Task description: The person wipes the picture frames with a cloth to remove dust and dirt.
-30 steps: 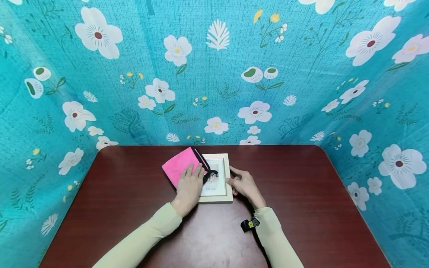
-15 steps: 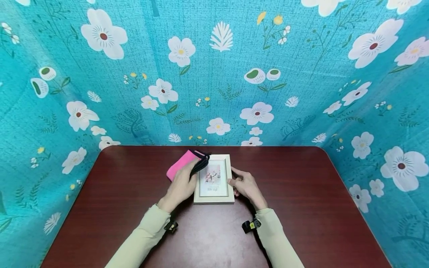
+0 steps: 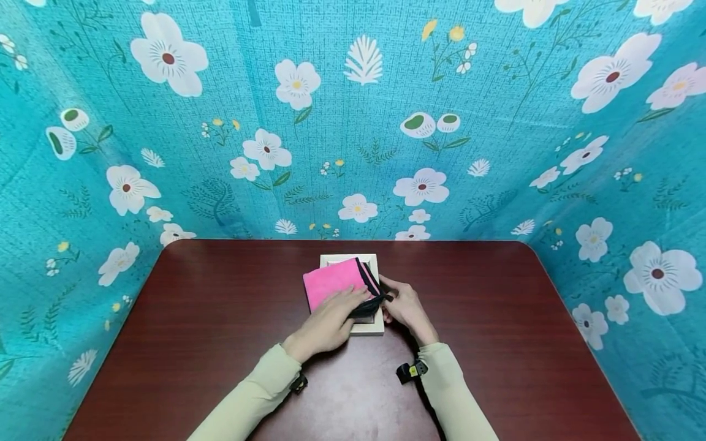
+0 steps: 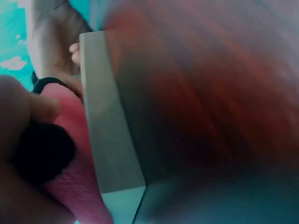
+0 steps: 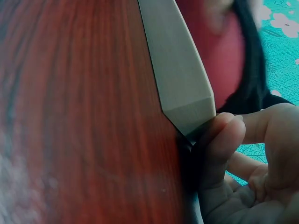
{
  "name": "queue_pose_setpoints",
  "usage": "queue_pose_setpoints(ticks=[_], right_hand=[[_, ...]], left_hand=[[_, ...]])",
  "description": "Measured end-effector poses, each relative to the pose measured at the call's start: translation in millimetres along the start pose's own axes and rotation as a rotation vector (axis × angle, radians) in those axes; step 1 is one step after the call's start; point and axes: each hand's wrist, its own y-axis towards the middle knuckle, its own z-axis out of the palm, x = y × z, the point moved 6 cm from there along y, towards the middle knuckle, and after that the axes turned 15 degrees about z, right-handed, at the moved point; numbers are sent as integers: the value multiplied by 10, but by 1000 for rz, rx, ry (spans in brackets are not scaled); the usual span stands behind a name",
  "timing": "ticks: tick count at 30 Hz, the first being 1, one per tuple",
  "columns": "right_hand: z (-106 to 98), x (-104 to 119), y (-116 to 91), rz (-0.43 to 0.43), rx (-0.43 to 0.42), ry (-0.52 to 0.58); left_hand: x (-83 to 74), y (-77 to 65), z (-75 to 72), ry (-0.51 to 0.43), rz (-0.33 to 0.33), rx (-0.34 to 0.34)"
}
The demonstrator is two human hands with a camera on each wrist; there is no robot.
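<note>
A pink cloth [image 3: 333,278] with black edging lies slantwise over a cream-coloured picture frame [image 3: 331,260], covering most of its picture. My left hand [image 3: 322,324] holds the cloth against the frame's front, with a black part of it bunched between thumb and fingers. In the left wrist view, the fingers [image 4: 44,107] curl at the pink fabric beside the frame's thick side. My right hand [image 3: 405,306] pinches the frame's right border. The right wrist view shows the thumb [image 5: 224,135] at the frame's corner, with pink cloth behind.
A dark red-brown table [image 3: 209,343] lies beneath the frame. A blue curtain [image 3: 331,122] with printed flowers hangs behind it and at both sides. Black straps with small devices [image 3: 412,370] sit at the wrists.
My left hand and the cloth first shift off to the frame's left, baring the picture, then move right across it and cover it. The right hand stays at the right border.
</note>
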Motion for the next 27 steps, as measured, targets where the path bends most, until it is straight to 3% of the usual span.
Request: queue_pose_setpoints(ticks=[6, 11, 14, 27], right_hand=[[-27, 22, -9, 13, 3, -7], [-23, 5, -4, 44, 1, -3], [-23, -6, 0, 53, -1, 1], [-1, 4, 3, 63, 5, 10]], left_hand=[[-52, 26, 62, 151, -30, 118], [-98, 60, 89, 333, -14, 185], [-117, 71, 101, 393, -10, 189], [-168, 54, 83, 495, -10, 181]])
